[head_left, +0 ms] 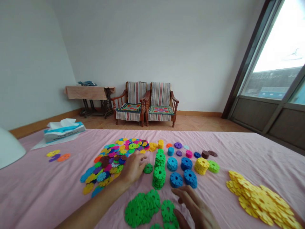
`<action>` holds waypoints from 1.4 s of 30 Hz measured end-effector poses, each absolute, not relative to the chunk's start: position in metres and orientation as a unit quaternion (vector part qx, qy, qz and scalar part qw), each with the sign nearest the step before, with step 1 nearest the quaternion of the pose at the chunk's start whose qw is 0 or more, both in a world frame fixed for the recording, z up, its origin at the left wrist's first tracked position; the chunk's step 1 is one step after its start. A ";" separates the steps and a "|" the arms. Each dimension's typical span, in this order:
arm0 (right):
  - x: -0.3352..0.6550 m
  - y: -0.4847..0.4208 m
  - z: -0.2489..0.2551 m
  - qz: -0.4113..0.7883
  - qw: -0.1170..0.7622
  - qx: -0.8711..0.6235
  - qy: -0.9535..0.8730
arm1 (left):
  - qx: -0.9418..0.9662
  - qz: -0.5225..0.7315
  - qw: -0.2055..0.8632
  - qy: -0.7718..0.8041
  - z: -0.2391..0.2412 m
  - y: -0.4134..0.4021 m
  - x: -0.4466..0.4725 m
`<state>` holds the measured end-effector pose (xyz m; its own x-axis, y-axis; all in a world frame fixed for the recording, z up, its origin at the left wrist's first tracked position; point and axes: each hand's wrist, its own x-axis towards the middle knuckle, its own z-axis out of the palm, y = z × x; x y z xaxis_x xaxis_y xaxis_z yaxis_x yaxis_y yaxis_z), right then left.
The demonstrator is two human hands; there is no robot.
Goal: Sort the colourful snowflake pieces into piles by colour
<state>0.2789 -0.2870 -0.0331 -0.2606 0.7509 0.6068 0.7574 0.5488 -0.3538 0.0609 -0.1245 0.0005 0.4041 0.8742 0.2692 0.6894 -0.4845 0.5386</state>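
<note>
Partly cropped: green disc (156,226) | right hand (194,205): grip spread | left hand (133,167): likewise, palm hidden

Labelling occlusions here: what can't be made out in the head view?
All in the head view:
Mixed discs: any behind the left hand are hidden.
Right hand: wrist cut off by bottom edge.
Near green discs: lowest cut off by bottom edge.
White object: cut off by left edge.
Tissue box: print too blurred to read.

Window (277,54): overexposed white glare; daylight enters from the right
Wall (143,47): softly, evenly lit
Pink cloth (215,189): faint, diffuse shadows
Green discs (159,173): vivid, fairly sharp
Yellow pile (264,202): wide-angle stretching toward the lower right corner
</note>
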 end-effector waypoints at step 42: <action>0.275 -0.288 -0.033 0.080 0.363 -0.502 -0.781 | 0.976 -0.009 0.144 0.163 0.075 -0.112 0.100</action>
<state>0.2752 -0.2880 -0.0328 -0.2336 0.8420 0.4863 0.7259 0.4838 -0.4889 0.1000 -0.1125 0.0752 0.9469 0.3150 -0.0642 0.3201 -0.9054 0.2789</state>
